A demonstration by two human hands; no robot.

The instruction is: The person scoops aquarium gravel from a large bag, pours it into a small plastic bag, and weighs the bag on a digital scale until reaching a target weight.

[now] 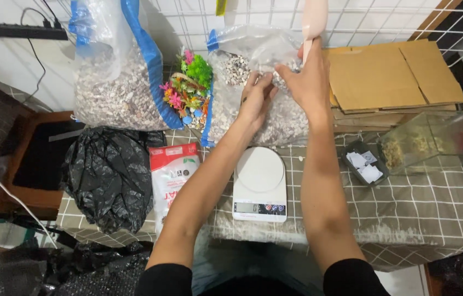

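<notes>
- The left hand rests on the front of a clear plastic bag of gravel, with the fingers pressing and pinching the loose plastic near the bag's opening.
- The right hand is just beside the left one, nearly touching it; its fingers are closed on the upper edge of the same bag, and a pale pink scoop stands up from this hand. I cannot tell exactly how the scoop is gripped.
- The bag of gravel stands at the back of the table, against a white wire grid, directly behind a white kitchen scale. The scale's round plate has nothing on it.
- To the left of this bag lies a bunch of colourful plastic aquarium plants, and further left leans a second, bigger bag of gravel with a blue edge.
- In front of the bigger bag sit a crumpled black plastic bag and a red and white pouch.
- On the right, flattened cardboard is stacked behind a small glass tank lying on its side, and a small dark tray with white pieces is just beside the tank.
- The table has a checked cloth in grey-brown.
</notes>
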